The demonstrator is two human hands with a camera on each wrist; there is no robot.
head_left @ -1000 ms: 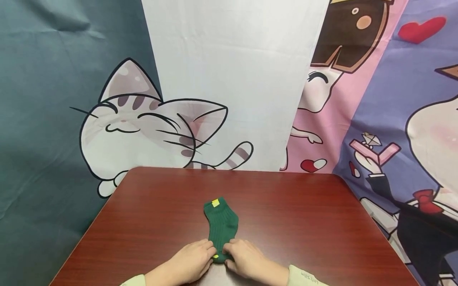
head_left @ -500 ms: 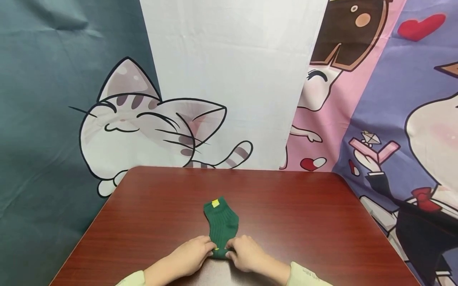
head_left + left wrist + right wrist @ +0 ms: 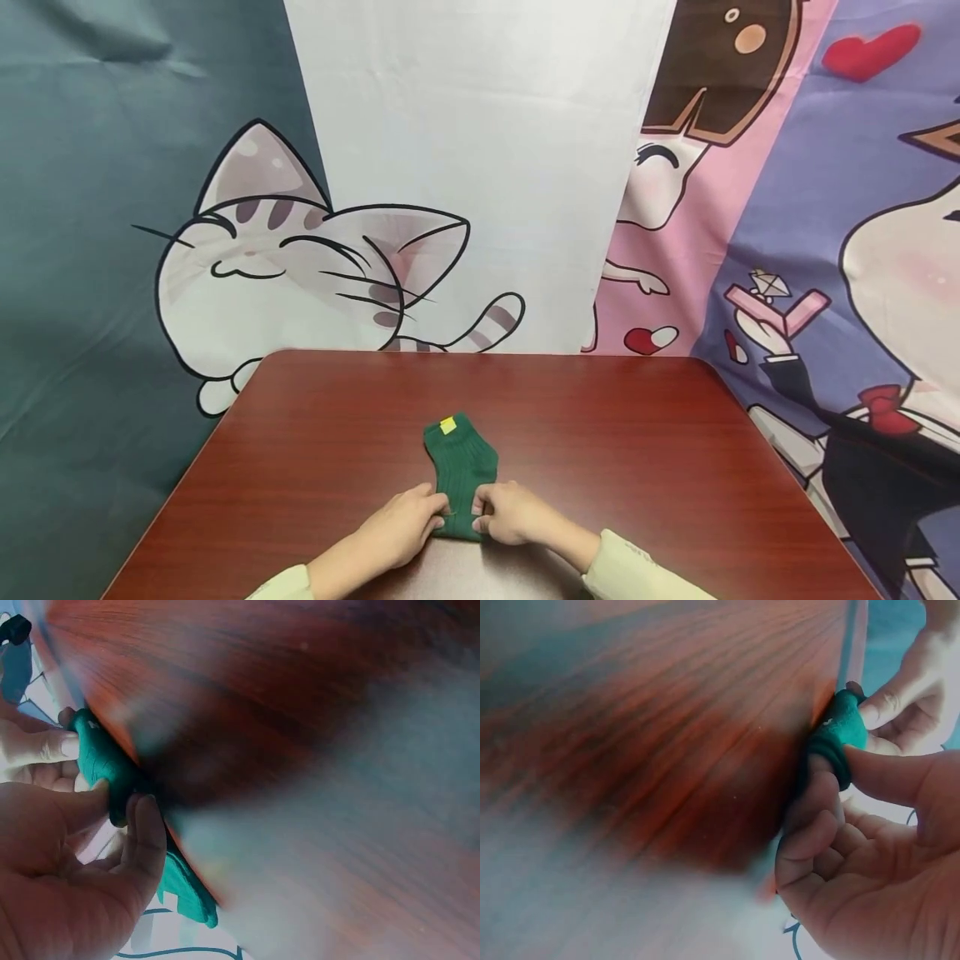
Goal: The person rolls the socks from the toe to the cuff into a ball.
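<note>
A ribbed green sock [image 3: 463, 467] lies lengthwise on the table, a yellow label [image 3: 447, 426] at its far end. Its near end is turned up into a thick roll, which bulges in the left wrist view as a green roll [image 3: 105, 761]. At the roll's left side, my left hand [image 3: 405, 518] pinches the fabric between thumb and fingers. My right hand [image 3: 519, 512] pinches the opposite side, its thumb on top and index finger tucked against the roll's end in the right wrist view. The sock's far part lies flat beyond both hands.
The reddish-brown wooden table [image 3: 615, 433] has rounded far corners. Behind it hangs a cloth backdrop [image 3: 480, 167] printed with a cartoon cat and cartoon figures. Pale green sleeves [image 3: 637, 571] cover both forearms.
Both hands have moved slightly away from the body, turning the sock's near end up farther. The small yellow patch by the left fingers has gone out of sight. The far end stays flat.
</note>
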